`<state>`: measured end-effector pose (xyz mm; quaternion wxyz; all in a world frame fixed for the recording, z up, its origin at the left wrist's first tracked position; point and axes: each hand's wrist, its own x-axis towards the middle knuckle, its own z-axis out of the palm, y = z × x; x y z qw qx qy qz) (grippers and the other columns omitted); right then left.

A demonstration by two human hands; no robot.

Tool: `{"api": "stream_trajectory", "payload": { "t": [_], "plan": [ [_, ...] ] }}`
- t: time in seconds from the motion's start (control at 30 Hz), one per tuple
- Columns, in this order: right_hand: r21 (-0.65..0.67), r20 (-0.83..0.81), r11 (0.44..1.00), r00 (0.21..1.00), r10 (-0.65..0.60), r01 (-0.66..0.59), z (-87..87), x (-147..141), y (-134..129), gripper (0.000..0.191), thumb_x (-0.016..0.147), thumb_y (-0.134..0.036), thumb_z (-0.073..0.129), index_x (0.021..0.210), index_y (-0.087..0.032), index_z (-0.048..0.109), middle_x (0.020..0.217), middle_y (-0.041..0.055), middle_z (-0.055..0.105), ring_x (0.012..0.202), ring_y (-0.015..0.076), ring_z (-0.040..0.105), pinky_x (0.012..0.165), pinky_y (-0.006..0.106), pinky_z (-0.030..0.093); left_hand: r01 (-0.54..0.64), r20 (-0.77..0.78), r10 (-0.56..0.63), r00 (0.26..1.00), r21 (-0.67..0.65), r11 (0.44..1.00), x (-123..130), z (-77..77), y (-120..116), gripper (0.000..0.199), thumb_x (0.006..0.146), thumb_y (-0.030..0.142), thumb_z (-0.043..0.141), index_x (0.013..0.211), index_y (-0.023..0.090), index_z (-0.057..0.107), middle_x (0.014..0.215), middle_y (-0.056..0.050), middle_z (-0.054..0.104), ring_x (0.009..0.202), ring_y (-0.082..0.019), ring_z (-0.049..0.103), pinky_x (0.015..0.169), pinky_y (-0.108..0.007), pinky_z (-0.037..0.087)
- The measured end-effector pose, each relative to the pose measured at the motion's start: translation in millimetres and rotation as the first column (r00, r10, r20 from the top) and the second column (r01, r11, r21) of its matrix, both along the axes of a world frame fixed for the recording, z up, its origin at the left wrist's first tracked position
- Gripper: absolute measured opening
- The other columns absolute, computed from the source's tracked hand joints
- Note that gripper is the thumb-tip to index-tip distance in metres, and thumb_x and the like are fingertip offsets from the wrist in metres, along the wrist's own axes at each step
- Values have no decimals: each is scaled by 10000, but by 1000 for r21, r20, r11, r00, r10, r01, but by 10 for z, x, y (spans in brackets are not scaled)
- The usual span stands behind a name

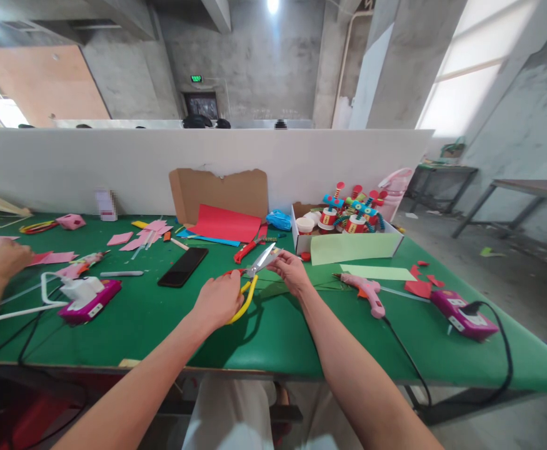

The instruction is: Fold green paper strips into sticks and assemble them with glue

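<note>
One green worktop (151,340) is backed by one white panel (137,150). Against the panel one brown cardboard sheet (184,194) is propped, with one red sheet (229,224) laid before it; to the right, one open box (301,242) is filled with colourful figures (333,201) and red cups (355,224), whose labels cannot be read. Two magenta power strips are seen, one right (463,314) and one left (90,301), and one pink glue gun (369,291) is laid by the right one. At the far left, another person's hand (4,257) is seen. One black phone (182,267) is laid left of the scissors (260,261), whose handles are gripped by the left hand (219,300) — fingers curled closed, blades parted. By the blade tips, a small piece (276,251) is pinched between the right hand's (289,270) nearly closed fingers — too small to identify.
</note>
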<state>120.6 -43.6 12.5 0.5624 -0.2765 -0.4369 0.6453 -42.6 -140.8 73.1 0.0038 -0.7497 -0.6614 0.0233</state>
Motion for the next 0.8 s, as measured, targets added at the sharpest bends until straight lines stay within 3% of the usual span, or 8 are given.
{"api": "stream_trajectory", "payload": {
  "t": [0.8],
  "plan": [
    [9, 2, 1000, 1000, 9, -9, -38, 9, 25, 266, 557, -281, 819, 763, -191, 677, 728, -6, 702, 675, 124, 656, 737, 290, 542, -6, 5, 6, 1000, 7, 1000, 6, -6, 1, 273, 831, 180, 421, 1079, 99, 501, 1031, -192, 664, 990, -324, 639, 809, -427, 467]
  ]
}}
